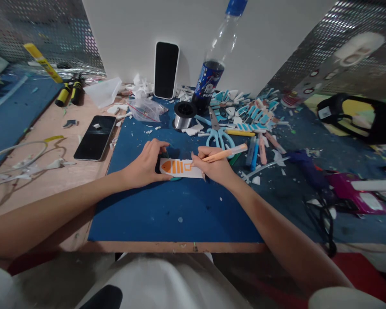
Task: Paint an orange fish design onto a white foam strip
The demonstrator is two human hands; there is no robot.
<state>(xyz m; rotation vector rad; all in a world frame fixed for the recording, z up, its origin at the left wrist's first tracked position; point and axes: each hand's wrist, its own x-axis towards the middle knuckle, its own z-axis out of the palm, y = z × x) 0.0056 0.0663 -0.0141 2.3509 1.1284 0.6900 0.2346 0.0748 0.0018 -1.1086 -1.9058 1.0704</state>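
A white strip [197,172] with an orange striped, fish-like drawing on it lies over the blue mat in front of me. My left hand [150,165] grips its left end, thumb below and fingers above. Between the fingers of my right hand [214,166] is an orange marker [228,152], slanting up to the right. Its tip is hidden by my fingers, close to the orange square outline at the strip's right part. Light-blue scissors [219,136] lie just beyond my right hand, and a wire spool [183,116] stands behind the strip.
A cola bottle [209,79] and an upright phone [166,71] stand against the white board. Cut scraps and several markers [254,152] spread to the right, near a glue gun [304,165]. Another phone [94,138], yellow-handled pliers [70,92] and a white cable [25,165] lie left.
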